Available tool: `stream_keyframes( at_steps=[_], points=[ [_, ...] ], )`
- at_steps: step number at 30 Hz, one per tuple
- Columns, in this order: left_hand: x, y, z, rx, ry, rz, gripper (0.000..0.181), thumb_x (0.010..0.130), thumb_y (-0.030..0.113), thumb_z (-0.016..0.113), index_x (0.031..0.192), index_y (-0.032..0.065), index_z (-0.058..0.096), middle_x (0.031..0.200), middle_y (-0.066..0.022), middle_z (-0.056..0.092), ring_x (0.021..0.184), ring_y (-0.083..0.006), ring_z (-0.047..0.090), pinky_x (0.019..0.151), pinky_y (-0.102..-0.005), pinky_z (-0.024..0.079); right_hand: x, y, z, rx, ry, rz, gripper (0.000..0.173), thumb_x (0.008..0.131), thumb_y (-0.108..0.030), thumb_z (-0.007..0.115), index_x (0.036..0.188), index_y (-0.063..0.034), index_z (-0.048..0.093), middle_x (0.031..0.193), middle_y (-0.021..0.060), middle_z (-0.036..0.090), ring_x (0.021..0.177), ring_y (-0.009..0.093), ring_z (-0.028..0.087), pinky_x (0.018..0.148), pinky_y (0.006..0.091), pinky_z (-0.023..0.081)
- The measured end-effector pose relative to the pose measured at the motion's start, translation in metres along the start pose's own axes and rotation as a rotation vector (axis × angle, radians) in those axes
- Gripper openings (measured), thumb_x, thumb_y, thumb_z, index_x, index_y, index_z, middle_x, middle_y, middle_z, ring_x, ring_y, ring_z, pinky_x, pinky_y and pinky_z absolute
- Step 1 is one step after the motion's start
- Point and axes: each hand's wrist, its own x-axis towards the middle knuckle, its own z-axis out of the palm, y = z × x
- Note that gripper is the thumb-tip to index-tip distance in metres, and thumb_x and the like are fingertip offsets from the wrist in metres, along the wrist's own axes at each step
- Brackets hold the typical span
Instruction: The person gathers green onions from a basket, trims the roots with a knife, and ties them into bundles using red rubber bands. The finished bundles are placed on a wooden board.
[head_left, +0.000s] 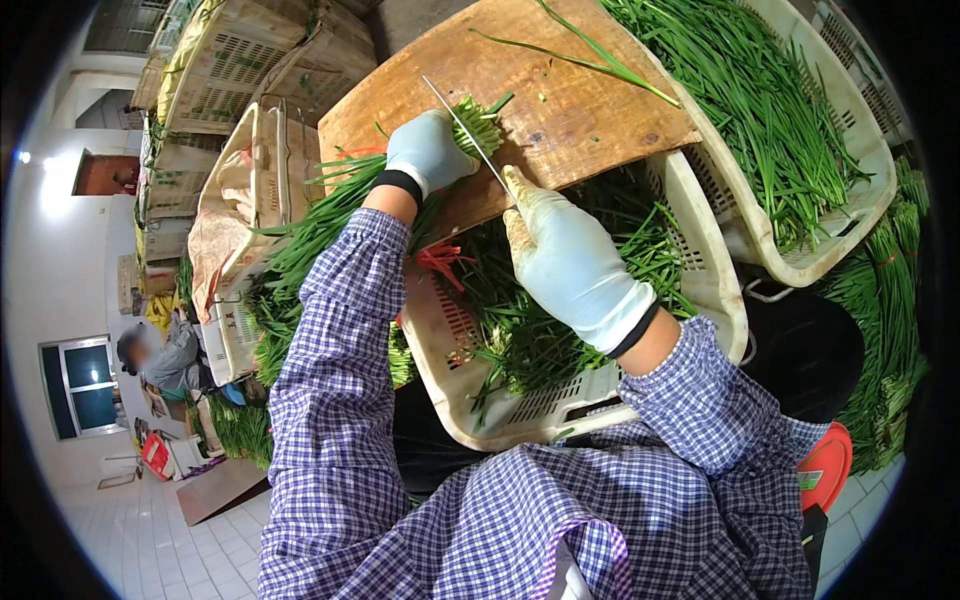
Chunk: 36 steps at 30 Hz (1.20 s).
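On a worn wooden board (577, 105), my gloved left hand (431, 150) grips a bundle of green garlic chives (322, 199), its pale cut ends facing right. My gloved right hand (570, 255) holds a thin-bladed knife (466, 133) whose blade lies across the bundle's stem end, close beside my left fingers. The knife's handle is hidden in my right hand. A few loose green stalks (600, 66) rest near the board's far edge. Under the board stands a white plastic crate (555, 401) with leaf scraps inside, and red ties (444, 262) hang at its left.
A larger crate (780, 251) full of long chives stands at the right, with tied bundles (885, 270) beyond it. Stacked crates (240, 67) rise at the upper left. Another person (169, 360) sits at the far left. A red lid (829, 465) is at the lower right.
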Motion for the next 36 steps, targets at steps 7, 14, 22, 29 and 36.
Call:
stream_keyframes(
  at_steps=[7, 14, 22, 29, 36],
  points=[
    [-0.004, 0.000, 0.004, -0.068, 0.088, 0.041, 0.053, 0.065, 0.037, 0.080, 0.104, 0.0043, 0.067, 0.101, -0.0183, 0.070, 0.096, -0.0349, 0.067, 0.085, -0.0406, 0.054, 0.032, 0.005, 0.010, -0.070, -0.114, 0.083, 0.022, 0.092, -0.013, 0.049, 0.100, 0.0041, 0.060, 0.090, 0.0251, 0.066, 0.082, 0.042, 0.065, 0.072, 0.0481, 0.053],
    [-0.004, 0.003, -0.005, -0.057, 0.008, 0.025, 0.054, 0.066, 0.036, 0.079, 0.107, 0.0042, 0.068, 0.104, -0.0189, 0.070, 0.098, -0.0343, 0.067, 0.086, -0.0401, 0.053, 0.014, 0.018, 0.014, -0.121, -0.072, 0.040, 0.038, 0.091, -0.013, 0.051, 0.122, 0.0072, 0.057, 0.095, 0.0246, 0.066, 0.085, 0.040, 0.066, 0.074, 0.0464, 0.054],
    [0.001, -0.005, 0.000, -0.063, 0.028, 0.082, 0.057, 0.065, 0.037, 0.079, 0.111, 0.0043, 0.066, 0.106, -0.0187, 0.069, 0.101, -0.0346, 0.066, 0.088, -0.0406, 0.052, 0.028, 0.012, 0.013, -0.105, -0.155, 0.104, 0.023, 0.093, -0.014, 0.046, 0.099, 0.0030, 0.060, 0.088, 0.0268, 0.066, 0.081, 0.044, 0.064, 0.073, 0.0507, 0.052],
    [0.001, 0.003, -0.008, -0.046, 0.061, 0.096, 0.062, 0.065, 0.036, 0.083, 0.110, -0.0019, 0.065, 0.101, -0.0235, 0.069, 0.097, -0.0380, 0.066, 0.085, -0.0418, 0.052, 0.056, 0.028, 0.027, -0.092, -0.217, 0.204, 0.029, 0.096, -0.019, 0.046, 0.108, 0.0038, 0.059, 0.095, 0.0299, 0.064, 0.090, 0.047, 0.061, 0.079, 0.0516, 0.049],
    [0.004, -0.001, -0.005, -0.081, 0.027, 0.102, 0.067, 0.065, 0.036, 0.084, 0.116, -0.0016, 0.063, 0.105, -0.0227, 0.069, 0.100, -0.0373, 0.066, 0.088, -0.0405, 0.051, 0.046, 0.034, 0.033, -0.113, -0.178, 0.160, 0.023, 0.091, -0.014, 0.047, 0.101, 0.0027, 0.059, 0.087, 0.0273, 0.066, 0.084, 0.046, 0.064, 0.075, 0.0514, 0.052]
  ],
)
